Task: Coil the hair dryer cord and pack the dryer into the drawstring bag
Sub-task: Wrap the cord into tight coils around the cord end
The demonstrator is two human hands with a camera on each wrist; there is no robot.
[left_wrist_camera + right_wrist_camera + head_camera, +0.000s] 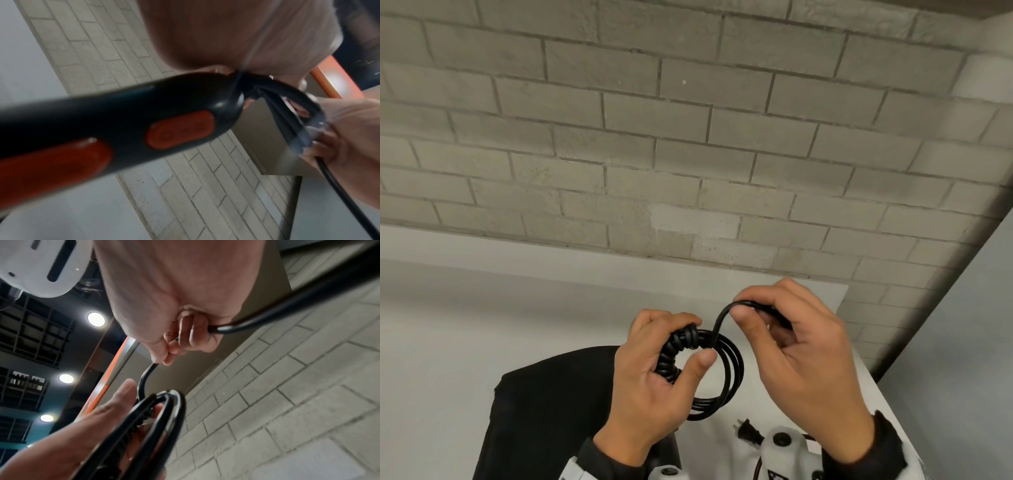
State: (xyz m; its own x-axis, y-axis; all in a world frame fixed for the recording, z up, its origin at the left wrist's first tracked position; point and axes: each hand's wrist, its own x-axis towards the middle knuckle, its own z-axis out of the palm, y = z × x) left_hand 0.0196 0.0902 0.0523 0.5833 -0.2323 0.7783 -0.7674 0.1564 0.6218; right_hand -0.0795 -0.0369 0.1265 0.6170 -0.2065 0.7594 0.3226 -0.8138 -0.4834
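Observation:
My left hand (654, 370) grips a coil of black cord (726, 373), with tight wraps bunched under its fingers. From the coil a free stretch of cord rises to my right hand (791, 335), which pinches it between thumb and fingers. The plug (748, 433) hangs near my right wrist. In the left wrist view the black hair dryer handle (123, 113), with orange-red buttons, extends below my left palm (226, 32). In the right wrist view the fingers (191, 334) curl round the cord (267, 313) above the coil (162, 418). The black drawstring bag (544, 411) lies on the table below my left hand.
A white table (448, 342) stands against a grey brick wall (688, 137). The table's right edge (873, 380) runs close to my right hand. White wrist-camera housings (784, 445) sit at the bottom of the head view.

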